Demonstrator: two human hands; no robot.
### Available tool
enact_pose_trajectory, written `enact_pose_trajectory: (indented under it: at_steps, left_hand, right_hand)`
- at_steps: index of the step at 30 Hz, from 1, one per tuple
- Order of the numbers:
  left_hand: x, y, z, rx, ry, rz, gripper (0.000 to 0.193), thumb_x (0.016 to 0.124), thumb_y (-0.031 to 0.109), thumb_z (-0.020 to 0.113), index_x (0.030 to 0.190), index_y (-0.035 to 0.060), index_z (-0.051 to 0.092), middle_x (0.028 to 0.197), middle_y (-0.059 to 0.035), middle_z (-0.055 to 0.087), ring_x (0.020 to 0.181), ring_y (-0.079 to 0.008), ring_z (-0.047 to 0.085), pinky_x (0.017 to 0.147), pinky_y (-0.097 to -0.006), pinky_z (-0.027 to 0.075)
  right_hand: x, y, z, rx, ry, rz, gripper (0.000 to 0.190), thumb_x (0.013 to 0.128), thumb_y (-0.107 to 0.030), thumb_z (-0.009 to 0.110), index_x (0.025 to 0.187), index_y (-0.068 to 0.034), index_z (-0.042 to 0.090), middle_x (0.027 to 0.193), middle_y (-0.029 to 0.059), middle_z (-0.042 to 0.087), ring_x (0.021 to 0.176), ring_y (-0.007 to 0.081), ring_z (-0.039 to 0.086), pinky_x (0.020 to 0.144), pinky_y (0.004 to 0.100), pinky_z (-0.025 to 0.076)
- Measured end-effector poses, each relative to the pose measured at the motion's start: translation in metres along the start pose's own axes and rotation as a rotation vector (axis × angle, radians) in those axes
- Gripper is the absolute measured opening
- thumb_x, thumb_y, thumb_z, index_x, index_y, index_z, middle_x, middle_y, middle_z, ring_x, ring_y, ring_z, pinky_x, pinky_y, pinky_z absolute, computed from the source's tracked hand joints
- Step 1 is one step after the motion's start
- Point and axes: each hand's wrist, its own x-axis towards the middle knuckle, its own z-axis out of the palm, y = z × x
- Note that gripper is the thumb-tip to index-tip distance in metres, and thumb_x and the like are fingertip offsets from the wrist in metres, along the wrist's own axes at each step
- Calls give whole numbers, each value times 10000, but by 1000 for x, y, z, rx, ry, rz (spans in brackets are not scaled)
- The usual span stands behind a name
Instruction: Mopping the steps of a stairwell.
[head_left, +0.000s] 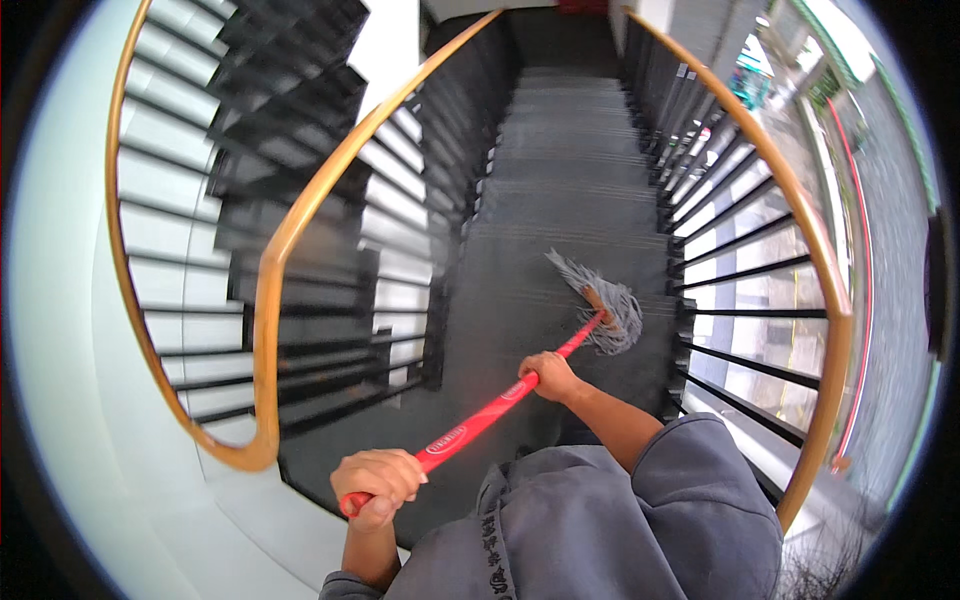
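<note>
A string mop with a red handle (487, 416) slants across the view in front of me. My left hand (379, 484) is wrapped around the top end of the handle. Farther down the shaft, my right hand (551, 376) grips it. The grey mop head (619, 315) rests on the dark floor at the top of the stairs, near the right-hand balusters, its strands spread toward the upper left. An orange-brown clamp (598, 300) joins the strands to the handle.
Dark stairs (570, 165) descend ahead. A wooden handrail (322, 176) with black balusters bounds the left side; another wooden handrail (795, 187) curves along the right. A second stair flight (292, 180) lies beyond the left railing, beside a pale wall (60, 300).
</note>
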Motion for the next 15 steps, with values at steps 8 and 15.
enact_pose_trajectory:
  at_steps: [8, 15]
  left_hand:
    - [65, -86, 39, -39, -577, -127, 176, 799, 161, 507, 773, -8, 550, 719, -153, 604, 752, -320, 607, 791, -478, 445]
    - [139, -96, 26, -50, -672, -149, 166, 777, 135, 524, 825, -18, 564, 765, -166, 618, 845, -332, 585, 822, -460, 428]
  right_hand:
    - [-60, 88, -66, -95, 164, 269, 164, 645, -194, 659, 794, -128, 638, 804, 87, 629, 806, 296, 586, 727, 394, 463]
    - [-9, 105, -62, -136, 240, 402, 138, 689, -194, 608, 819, -155, 629, 798, 84, 627, 802, 287, 592, 713, 406, 466]
